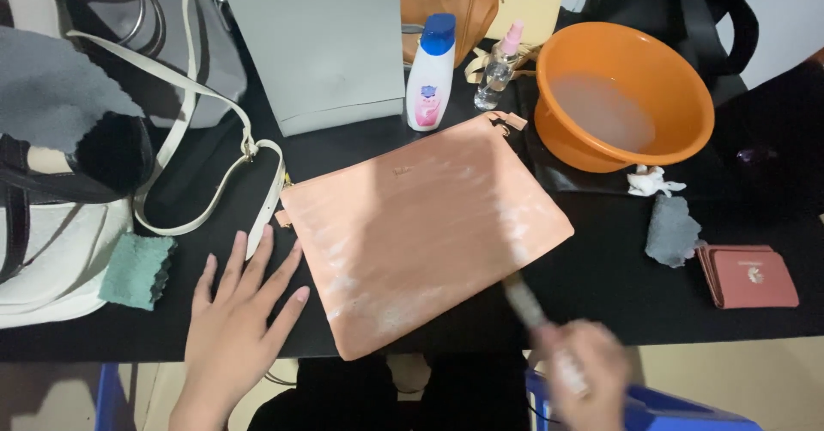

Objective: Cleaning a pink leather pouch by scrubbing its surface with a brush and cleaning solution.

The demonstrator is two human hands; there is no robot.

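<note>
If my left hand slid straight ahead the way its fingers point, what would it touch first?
Probably the cream leather bag strap: the left hand lies flat on the black table, fingertips almost at the strap's end. The flat peach leather pouch sits just right of that line.

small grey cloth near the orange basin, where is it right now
In the head view, the crumpled grey cloth lies right of the flat peach leather pouch, below the orange plastic basin, beside a pink wallet.

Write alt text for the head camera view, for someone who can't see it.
A flat peach pouch, streaked with white lather, lies on a black table. The left hand rests flat beside it; the blurred right hand holds a brush at its edge. An orange basin of cloudy water sits behind.
</note>
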